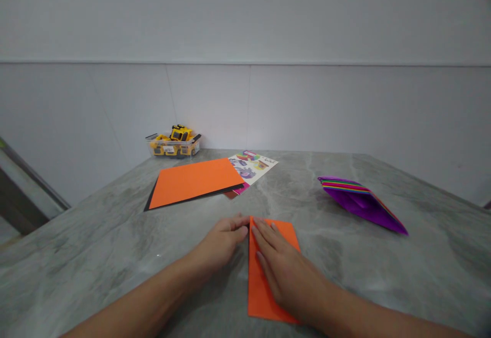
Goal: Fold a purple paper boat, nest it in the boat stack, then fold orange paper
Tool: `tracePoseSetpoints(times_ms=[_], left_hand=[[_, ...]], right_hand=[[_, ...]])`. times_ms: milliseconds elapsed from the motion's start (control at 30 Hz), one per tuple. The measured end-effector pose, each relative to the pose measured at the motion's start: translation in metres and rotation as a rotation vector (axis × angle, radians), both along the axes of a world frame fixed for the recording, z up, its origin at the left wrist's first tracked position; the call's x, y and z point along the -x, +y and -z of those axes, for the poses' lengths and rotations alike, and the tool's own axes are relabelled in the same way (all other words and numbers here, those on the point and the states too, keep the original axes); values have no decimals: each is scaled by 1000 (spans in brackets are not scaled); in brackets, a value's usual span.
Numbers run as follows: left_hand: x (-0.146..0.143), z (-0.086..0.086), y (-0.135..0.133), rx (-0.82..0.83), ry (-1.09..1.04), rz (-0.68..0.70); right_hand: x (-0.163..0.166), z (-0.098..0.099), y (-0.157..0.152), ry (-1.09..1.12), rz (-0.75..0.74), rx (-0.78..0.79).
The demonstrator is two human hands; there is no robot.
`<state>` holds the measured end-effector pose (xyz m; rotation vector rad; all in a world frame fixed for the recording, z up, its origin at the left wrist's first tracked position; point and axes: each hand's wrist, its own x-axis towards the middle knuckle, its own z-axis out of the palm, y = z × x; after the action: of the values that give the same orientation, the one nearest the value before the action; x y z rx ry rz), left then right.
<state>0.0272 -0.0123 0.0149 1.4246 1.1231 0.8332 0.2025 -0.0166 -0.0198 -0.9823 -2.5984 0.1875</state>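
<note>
A folded sheet of orange paper (258, 282) lies on the grey table close in front of me, its fold line along the left side. My left hand (227, 233) is at the far left corner of this sheet, thumb and fingers closed on the edge. Flat across the top of the paper rests my right hand (278, 261), fingers stretched out toward the far left corner. Its palm and forearm hide part of the sheet's right side.
Beyond my left hand lies a large orange sheet (195, 182) over a black one, partly covering a printed card (253, 166). A clear box (174, 146) with yellow toy vehicles stands against the wall. Folded multicoloured paper, purple outermost (360, 202), lies right on the marbled table (95, 256).
</note>
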Motion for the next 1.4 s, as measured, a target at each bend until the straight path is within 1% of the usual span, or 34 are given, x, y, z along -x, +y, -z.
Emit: tracePoseSetpoints(times_ms=[67,100,167,267,333,433,567,633,800,867,933,1033,1100,1167,1200,1233,1267,1300,1367,1400], left_hand=[[-3,0,-4,77,-298,8],[-4,2,-6,110,-390,3],[-7,6,-11,179,-470,0],[-11,14,-17,307,-448,43],[-13,17,-21,330,-436,75],[-16,17,-23,340,-448,96],[-17,14,-24,303,-501,73],[-17,14,-25,312,-525,67],[-18,13,-28,336,-578,112],[-18,13,-29,313,-546,119],[-19,11,-30,220,-438,103],[-20,5,-32,-59,-179,19],[-19,2,-33,-212,-56,-54],[-18,1,-33,-278,-11,-108],[-16,1,-32,-289,-4,-128],[-14,2,-31,-292,0,-149],[-12,2,-30,-290,1,-173],[-10,2,-28,-286,0,-198],[-6,3,-25,-287,-16,-234],[-5,2,-24,-291,-31,-238]], right_hand=[[-1,0,0,33,5,-35],[-1,0,1,50,3,-55],[-1,0,1,77,-8,-99],[-1,1,2,79,-8,-157],[-2,1,3,72,-5,-179],[-3,3,4,78,-6,-218],[-3,3,4,117,-13,-290],[-2,2,4,125,-14,-324],[-1,-1,1,84,-12,-367],[-1,-3,0,88,-17,-366],[0,-5,-1,112,-30,-352],[2,-9,-2,197,-13,-311],[3,-12,-1,305,77,-284],[4,-16,3,451,213,-209],[4,-18,7,535,273,-129],[4,-21,11,629,315,-12],[3,-23,15,729,337,141],[3,-26,19,823,328,328],[0,-31,26,937,233,746],[-1,-34,28,939,167,927]])
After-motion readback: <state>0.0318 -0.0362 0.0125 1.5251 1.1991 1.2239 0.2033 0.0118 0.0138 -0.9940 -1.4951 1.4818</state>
